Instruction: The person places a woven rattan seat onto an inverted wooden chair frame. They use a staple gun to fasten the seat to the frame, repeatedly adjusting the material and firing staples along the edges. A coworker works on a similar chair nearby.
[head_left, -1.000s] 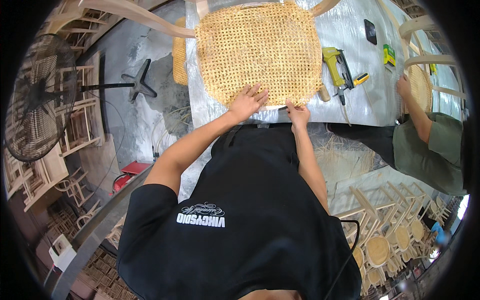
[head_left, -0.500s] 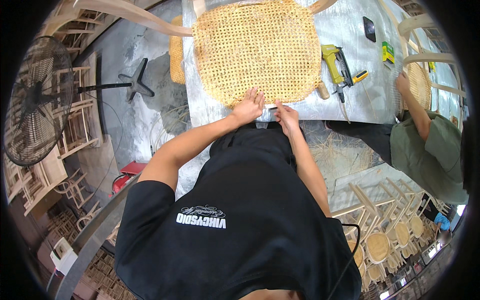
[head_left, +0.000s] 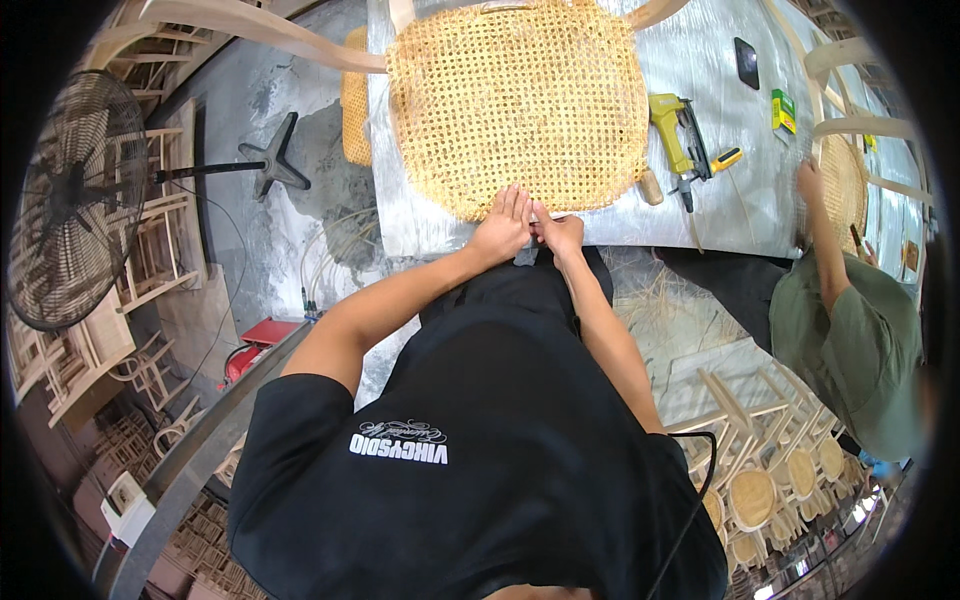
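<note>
The left hand (head_left: pixel 503 226) lies flat, fingers together, on the near edge of the cane seat (head_left: pixel 518 105) on the counter (head_left: pixel 730 215); the right hand (head_left: pixel 560 233) pinches there. Edge work seems underway, needing a firm, careful pull.

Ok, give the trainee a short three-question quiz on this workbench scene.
1. True or false: both hands, the left hand and the right hand, are at the near edge of the woven cane seat.
2. The yellow power tool lies on which side of the seat? A) its left B) its right C) on top of it
3. What stands on the floor at far left?

Key: 1 true; 2 B; 3 a pedestal fan.
</note>
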